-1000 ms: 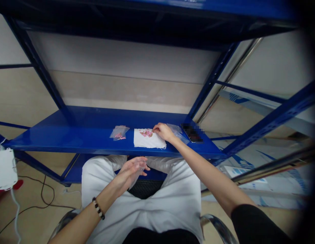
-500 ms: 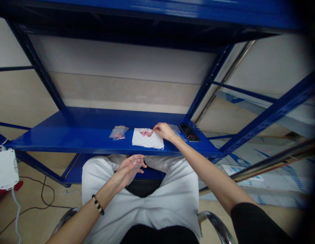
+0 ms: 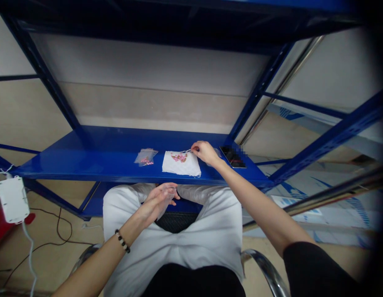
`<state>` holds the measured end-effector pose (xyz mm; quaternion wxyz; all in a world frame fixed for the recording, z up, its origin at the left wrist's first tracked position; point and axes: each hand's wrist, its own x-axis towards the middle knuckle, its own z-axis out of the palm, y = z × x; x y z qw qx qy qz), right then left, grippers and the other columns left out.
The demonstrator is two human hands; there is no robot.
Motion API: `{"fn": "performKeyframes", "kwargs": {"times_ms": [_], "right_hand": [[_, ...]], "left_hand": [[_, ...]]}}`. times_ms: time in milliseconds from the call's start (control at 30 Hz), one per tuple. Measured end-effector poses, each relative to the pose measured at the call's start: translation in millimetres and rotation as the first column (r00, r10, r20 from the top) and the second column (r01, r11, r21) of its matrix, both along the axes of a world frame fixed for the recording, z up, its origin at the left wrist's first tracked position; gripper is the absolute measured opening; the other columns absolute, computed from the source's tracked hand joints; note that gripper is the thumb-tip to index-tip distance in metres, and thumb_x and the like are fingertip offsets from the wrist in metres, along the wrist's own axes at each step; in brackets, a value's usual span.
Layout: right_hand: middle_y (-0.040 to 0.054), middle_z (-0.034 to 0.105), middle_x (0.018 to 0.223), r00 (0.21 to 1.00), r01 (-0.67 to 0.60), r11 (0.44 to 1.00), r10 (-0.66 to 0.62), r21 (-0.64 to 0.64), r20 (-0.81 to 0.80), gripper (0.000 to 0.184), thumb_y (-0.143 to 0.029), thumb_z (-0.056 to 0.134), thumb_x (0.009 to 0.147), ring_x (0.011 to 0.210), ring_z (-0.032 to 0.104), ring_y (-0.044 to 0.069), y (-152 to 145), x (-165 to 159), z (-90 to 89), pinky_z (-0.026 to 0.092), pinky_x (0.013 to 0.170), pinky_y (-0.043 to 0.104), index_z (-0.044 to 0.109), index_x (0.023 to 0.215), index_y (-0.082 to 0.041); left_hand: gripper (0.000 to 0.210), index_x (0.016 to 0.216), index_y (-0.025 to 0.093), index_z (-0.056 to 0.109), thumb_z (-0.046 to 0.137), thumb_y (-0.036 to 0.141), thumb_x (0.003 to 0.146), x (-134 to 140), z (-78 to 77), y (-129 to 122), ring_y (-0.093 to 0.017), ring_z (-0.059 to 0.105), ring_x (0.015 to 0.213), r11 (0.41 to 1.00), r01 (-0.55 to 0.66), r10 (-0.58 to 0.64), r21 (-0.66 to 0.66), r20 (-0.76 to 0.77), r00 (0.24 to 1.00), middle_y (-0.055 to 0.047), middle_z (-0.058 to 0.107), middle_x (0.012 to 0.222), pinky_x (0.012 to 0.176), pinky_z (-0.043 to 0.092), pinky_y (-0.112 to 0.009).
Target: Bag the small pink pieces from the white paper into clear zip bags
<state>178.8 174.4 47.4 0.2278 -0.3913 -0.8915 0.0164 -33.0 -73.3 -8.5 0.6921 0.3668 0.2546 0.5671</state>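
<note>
A folded white tissue or cloth (image 3: 179,168) lies on the blue shelf (image 3: 101,159), with small pink and brownish beads (image 3: 179,157) heaped near its far edge. My right hand (image 3: 205,152) pinches the tissue's far right corner between thumb and fingers, and the edge there is slightly raised. Below the shelf's front edge, above my lap, my left hand (image 3: 160,201) is curled around a thin clear plastic bag (image 3: 170,190). What the bag contains cannot be made out. To the left of the tissue are small clear zip bags (image 3: 145,157) with pink beads inside.
A dark phone-like object (image 3: 233,156), partly pixelated, lies right of my right hand, near some clear plastic (image 3: 216,153). Blue uprights (image 3: 256,97) frame the shelf, and another shelf hangs overhead. A white box with a cable (image 3: 13,199) is at the left.
My right hand has moved from beside the beads to the tissue's far right corner and now pinches it. The left hand keeps its place with the clear bag. The view has shifted slightly.
</note>
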Motion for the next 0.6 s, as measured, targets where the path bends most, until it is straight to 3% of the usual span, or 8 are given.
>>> {"fn": "performKeyframes", "kwargs": {"times_ms": [133,267,467,600], "right_hand": [[0.0069,0.074,0.084,1.0,-0.002,0.999,0.001,-0.046,-0.019,0.019,-0.01,0.058,0.079,0.074,0.066,0.017,-1,2,2.9,0.044,0.068,0.023,0.073,0.088,-0.015],[0.0067,0.075,0.081,1.0,-0.01,0.992,0.009,-0.127,-0.01,0.018,-0.011,0.059,0.077,0.072,0.067,0.016,-6,2,-5.0,0.044,0.065,0.022,0.074,0.086,-0.015],[0.0061,0.075,0.078,0.97,-0.024,0.974,-0.032,-0.225,-0.242,0.016,-0.015,0.06,0.078,0.072,0.068,0.017,-2,11,-13.0,0.048,0.066,0.023,0.075,0.085,-0.015],[0.0072,0.075,0.074,0.891,-0.042,0.925,-0.136,-0.378,-0.432,0.013,-0.017,0.065,0.071,0.07,0.069,0.019,5,14,-17.8,0.051,0.066,0.025,0.074,0.08,-0.013]], "left_hand": [[0.053,0.116,0.013,0.066,0.078,0.045,0.076,-2,-4.4,2,-0.024,0.062,0.094,1.0,0.02,-0.02,0.011,0.006,1.0,-0.011,0.064,0.095,0.076,0.049,-0.032],[0.053,0.118,0.013,0.066,0.076,0.046,0.078,-2,-12.3,2,-0.024,0.061,0.096,0.999,0.022,-0.022,0.024,0.005,1.0,-0.011,0.064,0.096,0.076,0.05,-0.032],[0.052,0.117,0.013,0.067,0.076,0.047,0.077,-1,-11.2,1,-0.023,0.062,0.094,1.0,0.013,-0.013,0.022,-0.005,1.0,-0.011,0.064,0.096,0.074,0.05,-0.03],[0.051,0.115,0.013,0.067,0.076,0.047,0.077,0,-4.0,0,-0.023,0.062,0.094,1.0,0.005,-0.005,0.01,-0.017,1.0,-0.011,0.064,0.095,0.074,0.05,-0.03]]}}
